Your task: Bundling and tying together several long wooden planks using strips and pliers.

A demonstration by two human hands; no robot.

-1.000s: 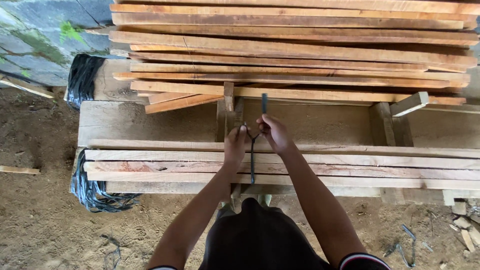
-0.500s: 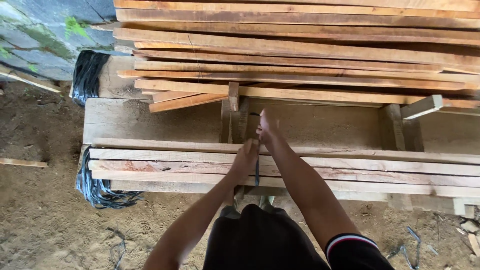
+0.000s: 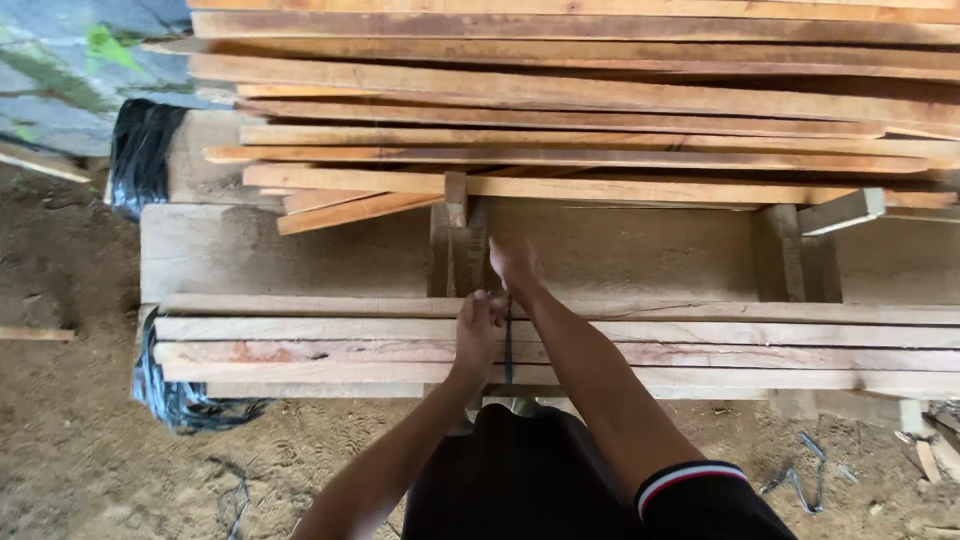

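1. Where the near planks [image 3: 560, 345] lie bundled across the middle of the frame, a thin dark strap [image 3: 508, 345] is seen running over them, just left of centre.
2. The left hand [image 3: 476, 332] is clenched on the bundle beside the strap; whether the strap itself is gripped cannot be told.
3. The right hand [image 3: 512, 262] is held just above, at the strap's upper end, its fingers turned away, so its grip cannot be told.
4. The strap appears already laid over the bundle; fastening it seems to be left.
5. The strap's ends are hidden; the stacked boards [image 3: 600, 100] in the upper frame are cut off on the right; black plastic sheeting [image 3: 165, 390] shows at lower left.
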